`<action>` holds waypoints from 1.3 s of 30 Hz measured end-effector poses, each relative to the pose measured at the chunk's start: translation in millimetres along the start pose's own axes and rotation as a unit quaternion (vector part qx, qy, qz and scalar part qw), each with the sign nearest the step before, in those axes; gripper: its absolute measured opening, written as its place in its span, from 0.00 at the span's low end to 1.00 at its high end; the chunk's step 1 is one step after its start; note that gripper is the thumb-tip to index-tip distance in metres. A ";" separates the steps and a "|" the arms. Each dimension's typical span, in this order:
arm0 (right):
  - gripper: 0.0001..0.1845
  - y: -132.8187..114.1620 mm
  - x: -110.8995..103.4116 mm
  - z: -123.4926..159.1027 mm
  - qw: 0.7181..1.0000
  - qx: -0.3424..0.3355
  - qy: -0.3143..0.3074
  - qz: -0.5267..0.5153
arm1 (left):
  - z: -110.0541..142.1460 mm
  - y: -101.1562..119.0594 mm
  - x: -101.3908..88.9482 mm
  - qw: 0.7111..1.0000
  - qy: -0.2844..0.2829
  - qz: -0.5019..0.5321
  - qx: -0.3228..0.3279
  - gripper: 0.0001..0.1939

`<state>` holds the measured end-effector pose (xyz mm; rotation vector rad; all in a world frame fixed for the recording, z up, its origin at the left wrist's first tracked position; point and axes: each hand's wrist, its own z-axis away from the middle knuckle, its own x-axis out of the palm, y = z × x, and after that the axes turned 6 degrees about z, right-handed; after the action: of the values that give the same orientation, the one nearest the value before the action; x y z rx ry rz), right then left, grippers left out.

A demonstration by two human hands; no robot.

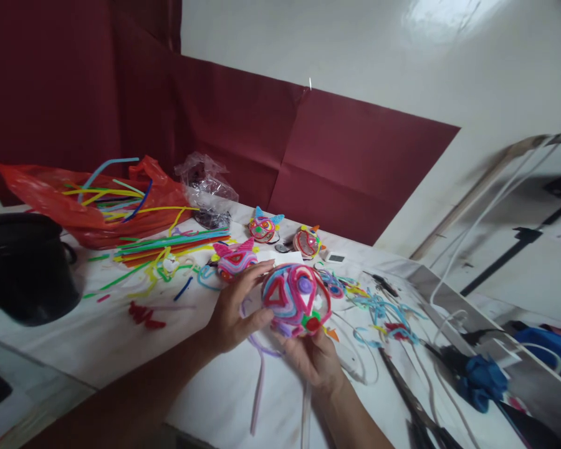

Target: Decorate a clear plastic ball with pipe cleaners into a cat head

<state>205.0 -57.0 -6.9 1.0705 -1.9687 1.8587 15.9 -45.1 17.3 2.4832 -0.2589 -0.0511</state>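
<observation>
the left hand [237, 308] had its grip curved round the side of the colourful mask [290, 296], thumb against it, while the right hand [315, 358] gripped its lower edge; both grips were partly closed on it, above the white desk [215, 386], near the pink-horned mask [236, 260]

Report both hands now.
Left hand: holding the colorful mask at its side.
Right hand: holding the same mask from below.

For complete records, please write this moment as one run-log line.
left hand: at side of colourful round craft | right hand: under it | beyond: pink-horned craft | left side: red bag, black container
</observation>
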 end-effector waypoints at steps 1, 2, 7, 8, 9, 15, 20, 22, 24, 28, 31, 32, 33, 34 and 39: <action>0.49 -0.5 0.2 0.2 1.000 0.002 -0.003 0.001 | -0.4 1.3 -1.1 1.000 -0.004 -0.029 0.010 0.32; 0.49 -1.2 0.6 0.4 1.000 0.004 -0.005 0.002 | -0.9 2.5 -2.4 0.998 -0.010 -0.060 0.023 0.31; 0.51 -3.7 1.8 1.9 1.000 0.014 -0.013 0.008 | -3.1 5.7 -6.2 0.984 -0.042 -0.159 0.075 0.31; 0.50 -3.6 1.4 2.4 1.000 0.017 -0.016 0.008 | -3.0 5.3 -5.9 0.981 -0.047 -0.168 0.088 0.32; 0.49 -3.3 0.8 3.0 1.000 0.019 -0.018 0.007 | -2.8 4.7 -5.4 0.978 -0.052 -0.177 0.101 0.33; 0.43 -1.4 -2.4 5.1 0.999 0.021 -0.018 -0.019 | -0.2 0.6 -1.8 0.964 -0.068 -0.213 0.144 0.35; 0.44 -4.0 1.4 4.9 0.999 0.033 -0.019 -0.016 | -0.4 4.5 -1.6 0.963 -0.047 -0.206 0.165 0.31; 0.44 -4.7 3.7 5.0 0.999 0.032 -0.019 -0.018 | -0.8 5.5 -1.2 0.961 -0.040 -0.206 0.179 0.28; 0.43 -4.8 5.1 5.2 0.999 0.031 -0.019 -0.019 | -1.2 5.4 -0.4 0.960 -0.040 -0.203 0.188 0.27; 0.43 -3.8 4.1 5.3 0.999 0.030 -0.012 -0.013 | -1.9 4.1 1.6 0.959 -0.040 -0.197 0.200 0.29; 0.42 -3.6 2.1 4.9 0.999 0.032 -0.003 -0.011 | -1.7 4.0 2.5 0.962 -0.040 -0.192 0.189 0.28; 0.42 -3.7 1.7 4.8 0.999 0.034 0.001 -0.012 | -1.4 3.9 2.7 0.966 -0.032 -0.184 0.181 0.28; 0.41 -3.9 1.5 4.7 0.999 0.036 0.004 -0.012 | -1.0 3.5 2.8 0.969 -0.020 -0.175 0.172 0.28; 0.40 -4.1 1.6 4.7 0.999 0.038 0.007 -0.012 | -0.4 2.9 3.0 0.972 -0.007 -0.167 0.166 0.27; 0.42 -5.1 5.3 5.0 0.999 0.035 0.006 -0.011 | 1.9 -3.0 3.9 0.967 0.004 -0.173 0.188 0.25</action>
<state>206.1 -63.2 -0.6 1.0945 -1.8910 1.9302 20.0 -44.6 14.1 2.8795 0.1903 -0.1480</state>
